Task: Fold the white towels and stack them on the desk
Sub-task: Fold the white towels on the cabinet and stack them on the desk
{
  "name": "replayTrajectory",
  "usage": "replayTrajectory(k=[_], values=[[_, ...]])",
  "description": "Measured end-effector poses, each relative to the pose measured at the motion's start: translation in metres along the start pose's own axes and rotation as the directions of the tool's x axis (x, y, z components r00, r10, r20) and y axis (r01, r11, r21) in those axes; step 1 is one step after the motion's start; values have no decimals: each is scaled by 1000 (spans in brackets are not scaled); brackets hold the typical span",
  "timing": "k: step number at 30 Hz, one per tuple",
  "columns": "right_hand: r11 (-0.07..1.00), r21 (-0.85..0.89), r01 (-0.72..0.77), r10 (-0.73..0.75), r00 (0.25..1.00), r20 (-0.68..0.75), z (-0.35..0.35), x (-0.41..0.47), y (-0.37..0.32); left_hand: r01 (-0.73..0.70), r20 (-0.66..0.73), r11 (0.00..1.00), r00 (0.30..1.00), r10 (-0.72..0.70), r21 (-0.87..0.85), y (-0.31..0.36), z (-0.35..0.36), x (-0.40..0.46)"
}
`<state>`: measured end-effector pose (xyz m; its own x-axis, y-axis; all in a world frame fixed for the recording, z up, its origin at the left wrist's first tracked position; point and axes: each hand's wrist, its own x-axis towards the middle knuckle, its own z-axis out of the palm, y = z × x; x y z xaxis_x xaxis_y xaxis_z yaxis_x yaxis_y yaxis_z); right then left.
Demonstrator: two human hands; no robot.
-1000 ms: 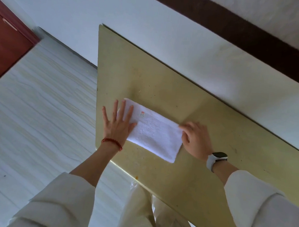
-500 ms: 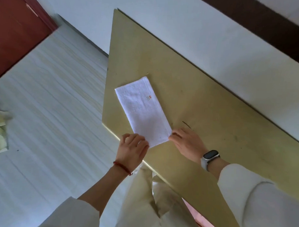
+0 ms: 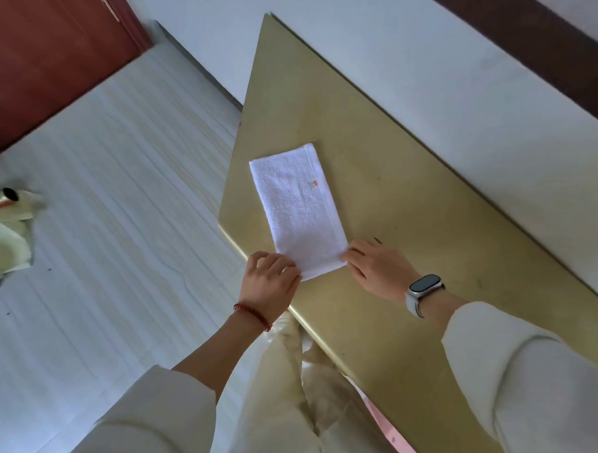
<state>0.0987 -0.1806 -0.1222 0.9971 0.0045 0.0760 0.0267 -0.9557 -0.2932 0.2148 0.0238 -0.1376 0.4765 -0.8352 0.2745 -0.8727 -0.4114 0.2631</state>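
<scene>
Head camera looks down on our two arms in pale sleeves, reaching to the near edge of the table (image 3: 411,210). Our left hand (image 3: 271,283), with a red bead bracelet (image 3: 252,316) on the wrist, has its fingers curled and pinches the near left corner of the white towel (image 3: 298,209). Our right hand (image 3: 378,267), with a watch (image 3: 423,288) on the wrist, holds the near right corner with bent fingers. The towel is folded to a long narrow rectangle and lies flat on the table, close to its left end; the near short edge is at our hands and the far short edge points away from us. We see a small red mark near its far right side. Beyond the table stands a white wall (image 3: 434,78). To the left is the pale striped floor (image 3: 121,184), and far left a red-brown door (image 3: 48,51).
</scene>
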Motion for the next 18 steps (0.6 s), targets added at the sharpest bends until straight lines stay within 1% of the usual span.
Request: replayTrajectory(k=[3,5,11,14,18], values=[[999,-36,41,-43,998,-47,-5,3,1,35,8,999,999,-35,-2,2,1,-1],[997,-66,40,-44,996,-71,-8,8,-2,62,16,998,998,-62,-4,5,3,-4],[995,-90,40,-48,995,-82,5,-3,-1,151,69,988,987,-148,-36,11,3,-5],[998,-60,37,-45,990,-134,15,-10,-2,153,72,988,986,-150,-39,10,1,-5],[994,-97,39,-51,991,-123,23,-17,3,106,23,994,994,-105,-39,9,2,-6]])
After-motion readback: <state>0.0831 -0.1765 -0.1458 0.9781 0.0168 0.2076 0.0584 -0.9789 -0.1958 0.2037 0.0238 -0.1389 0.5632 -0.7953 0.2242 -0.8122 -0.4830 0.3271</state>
